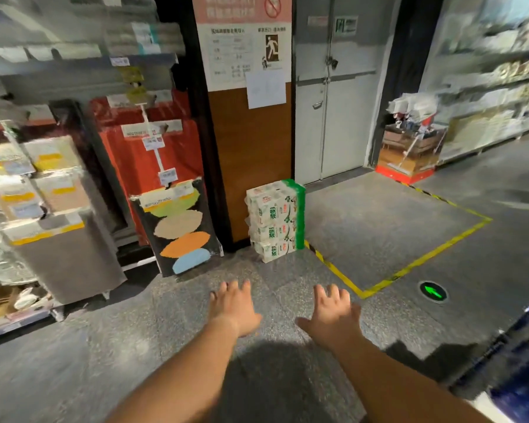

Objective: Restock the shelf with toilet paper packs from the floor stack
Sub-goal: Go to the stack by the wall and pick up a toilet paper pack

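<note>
Grey speckled stone floor (110, 346) underfoot, marked with a yellow taped outline (425, 257) that turns yellow-and-black striped near the wall. Against the base of the brown wood-panelled wall section (251, 166), a stack of white-and-green plastic-wrapped toilet paper packs (275, 221), several layers high, standing on the floor just beside the striped end of the tape. Both bare arms stretched forward and low over the floor, well short of the stack. Left hand (234, 308) open, palm down, fingers spread and touching nothing. Right hand (333, 315) likewise open, palm down, fingers loosely splayed, empty. To the left of the stack, a dark display card with coloured oval patches (184, 230) leaning in front of a red panel (141, 166). Further left, blurred store shelving (43, 190) carrying pale boxed and wrapped goods with yellow labels; exact contents too smeared to tell. Above the brown panel, a white notice sheet with a running-figure exit sign (242, 53). Right of it, a grey double door with a push bar (333, 96). Beyond the door, a red-based cardboard display (409, 154) and more blurred shelving along the right edge. A round green arrow light (432, 292) set in the floor just outside the taped corner.
</note>
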### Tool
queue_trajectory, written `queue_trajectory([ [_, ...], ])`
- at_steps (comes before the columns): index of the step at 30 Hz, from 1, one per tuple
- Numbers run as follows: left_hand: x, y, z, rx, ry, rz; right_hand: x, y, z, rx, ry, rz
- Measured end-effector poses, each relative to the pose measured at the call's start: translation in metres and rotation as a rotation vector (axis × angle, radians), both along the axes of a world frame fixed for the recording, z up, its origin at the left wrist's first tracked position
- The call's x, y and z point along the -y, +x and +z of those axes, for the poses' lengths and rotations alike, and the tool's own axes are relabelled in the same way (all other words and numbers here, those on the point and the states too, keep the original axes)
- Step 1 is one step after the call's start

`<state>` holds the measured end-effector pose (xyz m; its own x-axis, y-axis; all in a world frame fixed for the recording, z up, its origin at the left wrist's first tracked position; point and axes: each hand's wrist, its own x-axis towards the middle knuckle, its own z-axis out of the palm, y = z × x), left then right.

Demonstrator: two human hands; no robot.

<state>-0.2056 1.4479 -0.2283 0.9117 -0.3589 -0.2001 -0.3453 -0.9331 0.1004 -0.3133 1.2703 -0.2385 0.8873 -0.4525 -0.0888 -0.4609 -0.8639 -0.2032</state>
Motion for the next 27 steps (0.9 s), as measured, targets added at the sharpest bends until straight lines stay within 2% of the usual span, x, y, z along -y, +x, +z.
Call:
queue_trajectory([
  [9,0.105,0.205,-0.007,0.014,0.016,-0.076,0.101,0.198,-0.013,-0.006,0.042,-0.051],
  [14,0.174,0.316,-0.019,0.021,0.018,-0.031,0.182,0.315,-0.025,-0.040,0.042,-0.002],
  [20,0.257,0.449,0.000,0.034,-0.019,0.041,0.292,0.466,0.008,-0.007,-0.004,0.067],
  [27,0.331,0.600,-0.011,0.022,-0.032,0.068,0.362,0.626,-0.001,-0.046,0.028,0.126],
])
